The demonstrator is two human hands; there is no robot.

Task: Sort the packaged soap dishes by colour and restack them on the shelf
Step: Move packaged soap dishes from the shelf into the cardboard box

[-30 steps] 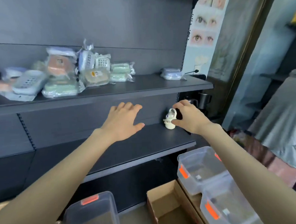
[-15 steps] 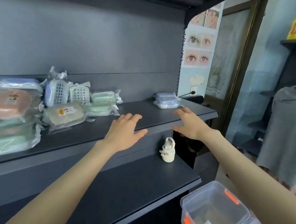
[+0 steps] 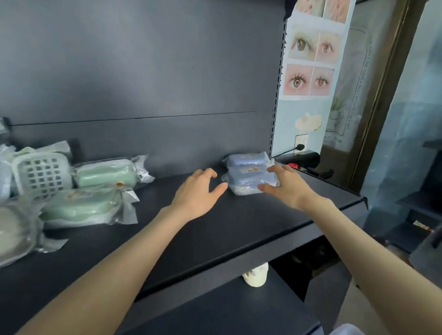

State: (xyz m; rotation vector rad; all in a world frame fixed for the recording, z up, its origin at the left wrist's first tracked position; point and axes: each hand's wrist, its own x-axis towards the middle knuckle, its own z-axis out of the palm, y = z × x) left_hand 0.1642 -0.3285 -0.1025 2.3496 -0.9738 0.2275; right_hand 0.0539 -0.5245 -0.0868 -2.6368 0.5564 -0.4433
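Dark grey metal shelf board, upper tier, runs the full width of the view, with a matching back panel behind it.

Left end: loose, unsorted heap of film-wrapped soap dishes. It holds two pale green oval dishes in clear wrap, one in front of the other, a white lattice-grid dish propped behind them, and a beige wrapped dish at the frame edge. Colours are mixed here, so I judge the sorting is barely begun.

Back right corner: short stack of pale blue wrapped soap dishes, lying flat and well apart from the heap. The long axis lies along the shelf, left to right, so the short ends face outward to either side.

Both hands flank that stack. The right hand has its fingers spread and straight, laid against the stack's front right corner — it looks like contact, though I cannot be sure. The left hand has relaxed fingers parted and holds nothing, its thumb tip just short of the stack's lower left corner. The right is the nearer; the left has a small gap to cross.

Judgement: a two-handed clasp across the short ends, both palms turning inward — slick film may let the top dish slide.

Lower tier: small cream ceramic figurine, partly hidden by the shelf lip.
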